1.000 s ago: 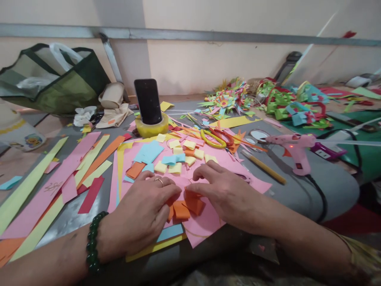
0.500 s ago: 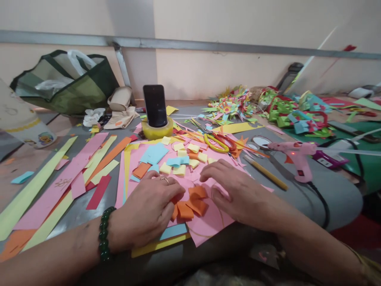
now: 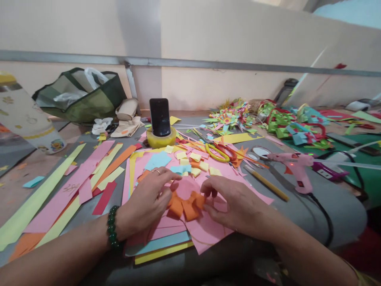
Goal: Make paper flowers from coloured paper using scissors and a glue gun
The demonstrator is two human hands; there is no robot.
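A pink paper circle (image 3: 188, 186), edged along its near side with folded orange paper loops (image 3: 190, 210), sits between my hands above pink sheets. My left hand (image 3: 151, 198), with a ring and a green bead bracelet, grips its left side, fingers bent over the edge. On the right, the thumb and bent fingers of my right hand (image 3: 232, 198) close on the outermost orange loop. Small folded pale yellow paper pieces (image 3: 196, 172) and blue ones (image 3: 178, 169) lie just beyond. The undersides of my fingers are hidden.
A pink glue gun (image 3: 294, 167) stands at right near a yellow-handled tool (image 3: 266, 182). Scissors (image 3: 217, 153) lie behind the paper. A phone (image 3: 160, 117) leans upright on a tape roll (image 3: 160, 138). Paper strips (image 3: 68, 186) cover the left; a bottle (image 3: 29, 115) stands there.
My right hand has moved in and closed on the orange loops. The looped circle has shifted slightly and its loops now face nearer me. The camera view has tilted up a little.
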